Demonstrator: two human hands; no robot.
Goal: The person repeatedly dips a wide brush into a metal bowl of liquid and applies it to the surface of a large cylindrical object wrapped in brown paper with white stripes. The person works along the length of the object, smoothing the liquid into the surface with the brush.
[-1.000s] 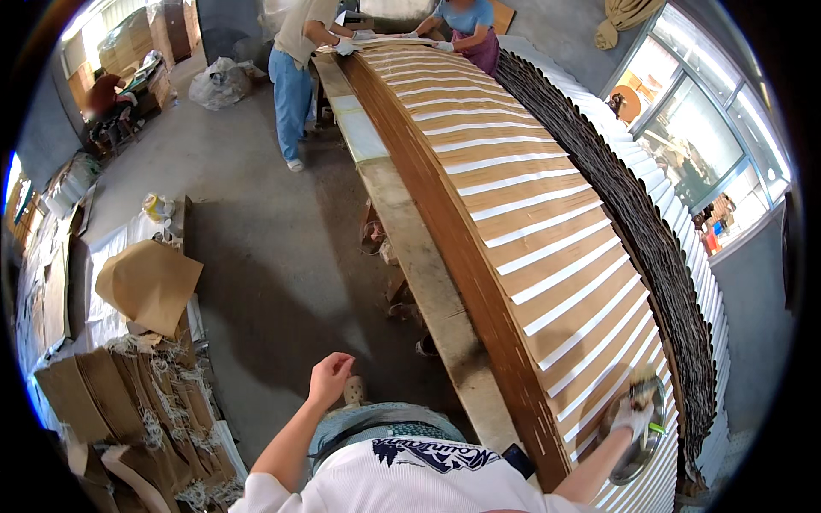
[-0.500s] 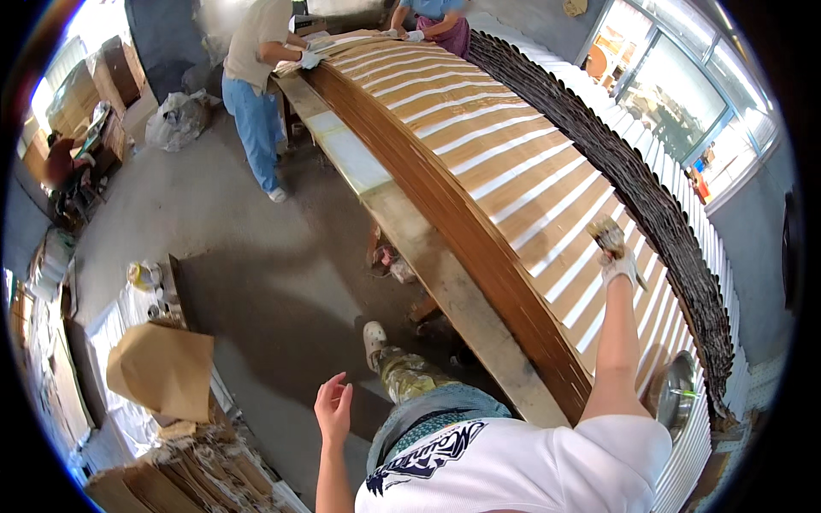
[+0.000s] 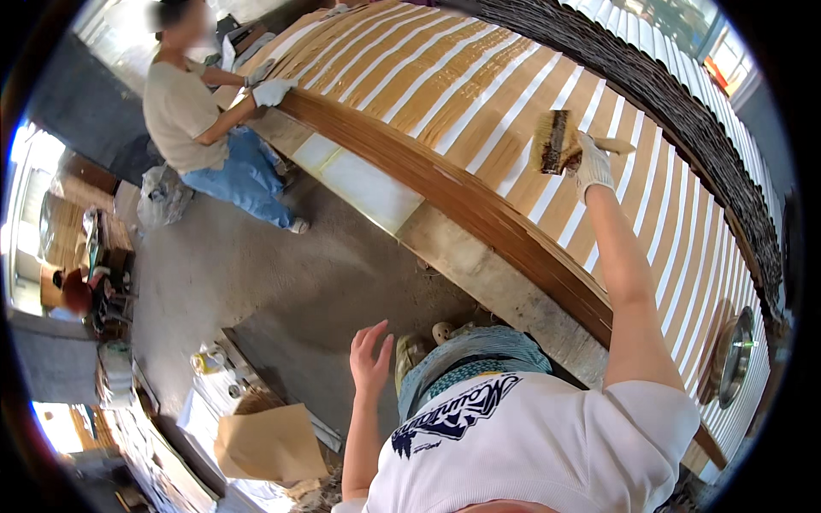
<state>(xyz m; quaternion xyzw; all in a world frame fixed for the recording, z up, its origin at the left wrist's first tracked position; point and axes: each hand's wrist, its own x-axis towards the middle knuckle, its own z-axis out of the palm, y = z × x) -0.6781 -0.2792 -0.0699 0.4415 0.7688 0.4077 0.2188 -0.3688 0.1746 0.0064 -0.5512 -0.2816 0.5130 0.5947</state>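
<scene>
My right hand (image 3: 593,171), in a white glove, grips the wooden handle of a wide flat brush (image 3: 556,141) with dark-stained bristles. The brush is over the brown strips (image 3: 627,154), which alternate with white bands across a long table; whether the bristles touch is hard to tell. Farther left, some strips look wet and glossy. A thick stack of brown edges (image 3: 479,201) runs along the near side of the strips. My bare left hand (image 3: 369,357) hangs over the floor with its fingers apart, holding nothing.
A round metal bowl (image 3: 737,357) stands on the striped surface at right. A dark ridged stack (image 3: 633,47) lines the far side. Left, a co-worker (image 3: 184,107) in white gloves touches the stack's end. Brown board (image 3: 272,440) lies lower left; a plastic bag (image 3: 164,195) sits behind.
My view has swung, and I am closer to the co-worker at the far end. My right hand has carried the brush along the strips toward that end. My left hand remains open.
</scene>
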